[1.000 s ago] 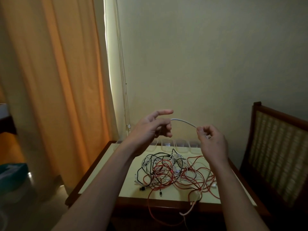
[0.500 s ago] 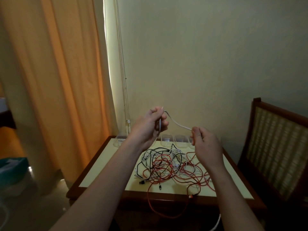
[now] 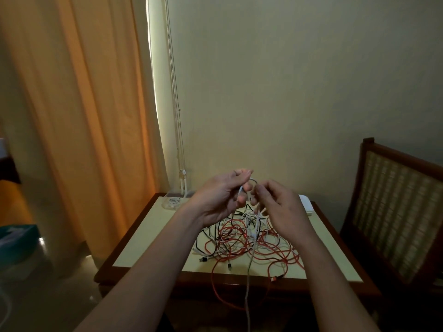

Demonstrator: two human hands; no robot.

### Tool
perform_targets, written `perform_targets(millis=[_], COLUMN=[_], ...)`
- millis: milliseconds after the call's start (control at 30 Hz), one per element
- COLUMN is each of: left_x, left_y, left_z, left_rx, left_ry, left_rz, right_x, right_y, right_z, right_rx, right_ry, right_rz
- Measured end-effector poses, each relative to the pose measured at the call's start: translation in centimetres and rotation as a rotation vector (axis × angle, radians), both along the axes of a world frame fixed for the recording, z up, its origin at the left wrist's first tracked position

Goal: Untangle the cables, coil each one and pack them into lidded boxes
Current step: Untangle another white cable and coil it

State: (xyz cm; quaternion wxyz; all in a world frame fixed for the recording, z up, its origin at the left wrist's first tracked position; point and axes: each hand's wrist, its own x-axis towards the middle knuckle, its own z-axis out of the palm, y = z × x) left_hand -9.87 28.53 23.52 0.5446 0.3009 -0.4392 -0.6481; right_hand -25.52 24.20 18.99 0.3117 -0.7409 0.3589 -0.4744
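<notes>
2 pinches on 1 thin, round white cable (image 3: 247,295): left hand (image 3: 215,197), right hand (image 3: 280,208), above a wiry red-black-white tangle (image 3: 237,243).

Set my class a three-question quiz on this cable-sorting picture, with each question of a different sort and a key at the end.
1. True or false: the left hand and right hand both hold a white cable that hangs past the front edge of the table.
2. Which colour is absent from the tangle? A red, B green, C black.
3. Fill in: the clear box at the table's far left corner holds a coiled ___ cable.
Key: 1 true; 2 B; 3 white.
</notes>
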Motion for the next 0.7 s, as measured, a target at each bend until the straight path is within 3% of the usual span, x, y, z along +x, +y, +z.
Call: perform_targets(millis=[67, 200, 267, 467, 600, 700], left_x=[-0.2, 0.3, 0.2, -0.6, 0.1, 1.9], left_y=[0.3, 0.3, 0.2, -0.5, -1.0, -2.0], left_z=[0.0, -1.1, -1.4, -1.1, -0.2, 0.1], left_rx=[-0.088, -0.549, -0.636, -0.326, -0.116, -0.023], left_ry=[-0.138, -0.916, -1.030, -0.521, -0.031, 0.227], left_rz=[0.103, 0.502, 0.557, 0.482, 0.379, 0.413], right_x=[0.1, -0.2, -0.5, -0.6, -1.0, -1.7], right_y=[0.2, -0.2, -0.7, -1.5, -1.3, -0.9], right_z=[0.1, 0.6, 0.6, 0.0, -0.8, -2.0], right_rx=[0.011, -0.001, 0.011, 0.035, 0.113, 0.149], right_ry=[-0.041, -0.114, -0.158, -0.167, -0.151, -0.085], right_rz=[-0.028, -0.151, -0.154, -0.158, -0.129, -0.122])
